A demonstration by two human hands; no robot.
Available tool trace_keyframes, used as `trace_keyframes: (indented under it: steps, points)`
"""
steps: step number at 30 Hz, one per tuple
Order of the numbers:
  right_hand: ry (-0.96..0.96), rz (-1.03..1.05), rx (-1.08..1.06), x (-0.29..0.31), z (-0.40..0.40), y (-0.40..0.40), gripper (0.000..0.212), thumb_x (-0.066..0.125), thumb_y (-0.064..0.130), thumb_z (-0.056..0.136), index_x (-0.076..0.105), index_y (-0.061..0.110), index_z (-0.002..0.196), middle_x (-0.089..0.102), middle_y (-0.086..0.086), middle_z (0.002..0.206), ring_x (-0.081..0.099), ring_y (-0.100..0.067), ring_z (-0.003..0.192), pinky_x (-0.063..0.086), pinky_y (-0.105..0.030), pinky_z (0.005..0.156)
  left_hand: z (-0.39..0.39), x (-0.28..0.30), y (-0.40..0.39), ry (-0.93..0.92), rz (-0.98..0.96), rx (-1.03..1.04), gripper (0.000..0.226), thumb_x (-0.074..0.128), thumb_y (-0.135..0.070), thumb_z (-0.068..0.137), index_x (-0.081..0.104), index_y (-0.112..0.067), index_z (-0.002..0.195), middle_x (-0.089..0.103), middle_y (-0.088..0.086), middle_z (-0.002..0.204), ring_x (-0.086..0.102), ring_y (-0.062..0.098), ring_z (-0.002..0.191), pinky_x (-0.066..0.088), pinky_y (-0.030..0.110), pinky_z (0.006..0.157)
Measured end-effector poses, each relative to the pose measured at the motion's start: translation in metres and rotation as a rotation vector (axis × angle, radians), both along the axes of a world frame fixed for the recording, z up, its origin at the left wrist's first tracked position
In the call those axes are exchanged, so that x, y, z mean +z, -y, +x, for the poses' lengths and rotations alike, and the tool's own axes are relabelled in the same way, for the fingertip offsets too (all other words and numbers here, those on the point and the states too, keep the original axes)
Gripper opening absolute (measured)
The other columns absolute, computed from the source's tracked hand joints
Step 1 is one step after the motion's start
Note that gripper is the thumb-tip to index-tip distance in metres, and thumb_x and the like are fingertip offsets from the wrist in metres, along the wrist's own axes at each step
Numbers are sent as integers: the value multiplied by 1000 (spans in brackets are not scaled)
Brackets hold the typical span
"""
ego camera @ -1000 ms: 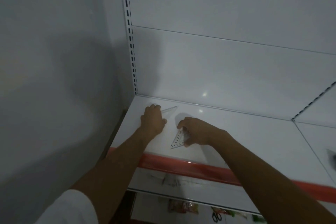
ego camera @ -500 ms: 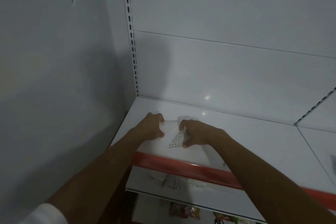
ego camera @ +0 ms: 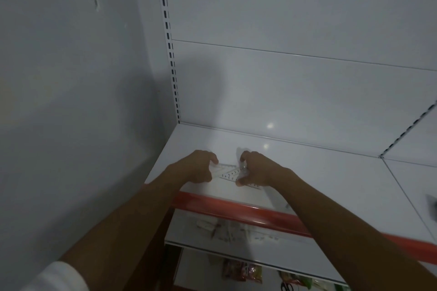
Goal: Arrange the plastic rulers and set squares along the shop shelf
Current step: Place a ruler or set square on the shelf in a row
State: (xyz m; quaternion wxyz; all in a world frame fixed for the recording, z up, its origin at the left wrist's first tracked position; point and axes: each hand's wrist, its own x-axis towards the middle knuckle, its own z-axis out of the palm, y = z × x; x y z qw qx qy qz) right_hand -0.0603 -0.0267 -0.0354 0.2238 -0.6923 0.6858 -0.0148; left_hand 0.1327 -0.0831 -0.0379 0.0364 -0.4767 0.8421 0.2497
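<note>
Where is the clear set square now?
In the head view, the clear set square lies flat near the left front of the white shelf, between the left hand and right hand, behind the red edge strip.

A shop is indicated. A white metal gondola shelf [ego camera: 331, 172] w/ a red price strip [ego camera: 236, 210] along its front edge is seen; a slotted upright [ego camera: 170, 54] is fixed behind the shelf's left corner; packaged goods [ego camera: 243, 271] and scissors [ego camera: 287, 287] are displayed below the shelf.

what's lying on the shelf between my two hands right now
Head view: clear plastic set squares with printed numbers lie on the shelf, between left hand and right hand.
</note>
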Motion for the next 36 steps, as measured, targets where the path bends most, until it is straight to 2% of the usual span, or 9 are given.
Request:
trace_keyframes:
  steps: [8, 12, 15, 18, 22, 24, 27, 31, 36]
  points:
    - [47, -62, -18, -7, -2, -7, 56, 81, 34, 73, 54, 14, 118, 48, -8, 113, 49, -19, 90, 36, -26, 68, 5, 4, -4, 7, 42, -40, 50, 59, -5, 86, 49, -18, 133, 52, 8, 129, 50, 22, 110, 34, 21, 79]
    - [55, -83, -21, -7, -2, -8, 49, 80, 33, 74, 56, 14, 113, 45, -5, 108, 48, -19, 89, 35, -26, 66, 7, 9, -2, 7, 26, 21, 39, 48, -2, 87, 56, -15, 123, 51, 9, 130, 48, 21, 109, 37, 24, 83]
    - [51, -75, -17, -7, -2, -9, 49, 79, 34, 75, 55, 15, 113, 42, -3, 106, 47, -18, 89, 33, -24, 61, 9, 9, -3, 9, -77, 103, 26, 48, -11, 90, 62, -8, 111, 58, 9, 121, 54, 25, 107, 43, 27, 84]
    - [45, -71, -37, -8, -4, -11, 50, 77, 39, 77, 54, 16, 115, 43, -4, 110, 47, -17, 92, 36, -25, 68, 11, 3, -3, 0, -128, 149, 17, 56, -18, 87, 64, -9, 100, 63, 9, 109, 58, 23, 95, 47, 27, 77]
    - [-30, -52, -65, -9, -4, -15, 61, 72, 47, 80, 49, 9, 122, 46, -9, 118, 47, -19, 96, 39, -27, 76, 8, -5, -8, 3, -167, 198, 18, 53, -10, 88, 60, -6, 103, 61, 11, 107, 59, 25, 93, 49, 30, 75]
    - [-61, -34, -80, -10, -3, -14, 63, 70, 51, 79, 49, 6, 118, 45, -10, 113, 44, -18, 91, 37, -26, 70, 4, -9, -10, -10, -195, 221, 16, 51, -9, 89, 59, -5, 103, 60, 13, 106, 59, 26, 92, 46, 29, 72]
    - [-73, -37, -92, -11, -4, -13, 53, 70, 54, 77, 53, 8, 96, 41, -7, 98, 41, -18, 85, 27, -23, 55, -2, -11, -13, -22, -249, 254, 16, 55, -16, 92, 57, -5, 103, 58, 13, 104, 58, 27, 89, 44, 31, 69]
    - [-54, -43, -94, -10, -5, -16, 66, 68, 54, 80, 48, 5, 119, 43, -11, 116, 43, -17, 87, 36, -26, 68, -6, -18, -18, -72, -333, 256, 23, 57, -27, 93, 54, -5, 100, 56, 12, 101, 55, 25, 87, 44, 33, 72]
    - [0, -51, -86, -9, -5, -18, 60, 70, 50, 80, 47, 11, 119, 42, -9, 119, 48, -18, 91, 40, -27, 72, -8, -22, -16, -123, -276, 253, 26, 61, -30, 89, 57, -5, 95, 61, 12, 96, 59, 25, 85, 45, 31, 68]
